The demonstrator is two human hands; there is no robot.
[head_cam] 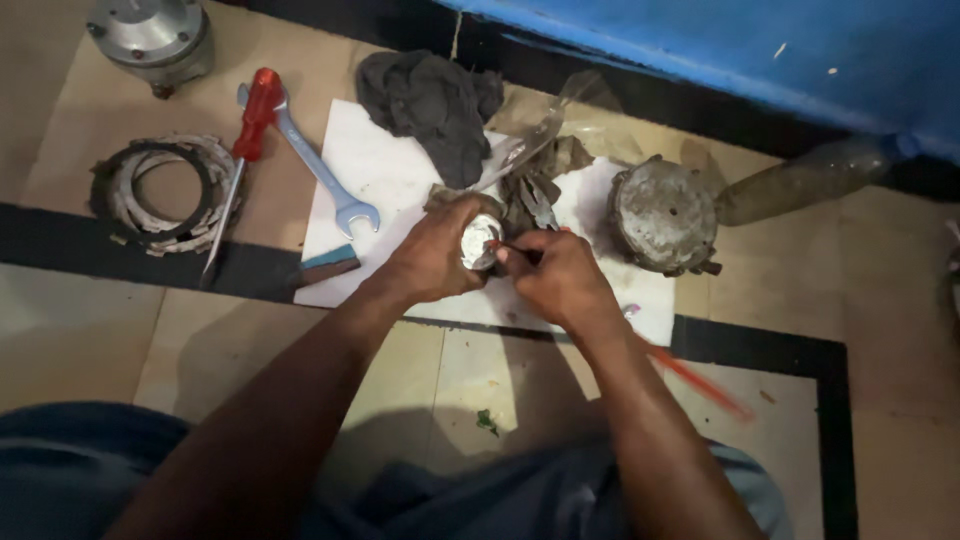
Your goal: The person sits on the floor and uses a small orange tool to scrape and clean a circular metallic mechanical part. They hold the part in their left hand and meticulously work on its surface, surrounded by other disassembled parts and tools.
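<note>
Head view: left hand (432, 262) grips small shiny metal part (480, 241) over white board (385, 175), steadying it; right hand (560, 278) pinches thin red-handled tool (515, 249) against it. Spanner (318, 165), screwdriver (245, 150) lie close by.

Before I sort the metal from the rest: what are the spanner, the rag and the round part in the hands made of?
Spanner: steel by its look, smooth pale grey sheen. Rag: dark grey cloth, crumpled into soft folds. Round part: probably metal, bright silvery face, held in the left hand.

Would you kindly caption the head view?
Left hand grips a small metal part; right hand works it over a white board.
</note>
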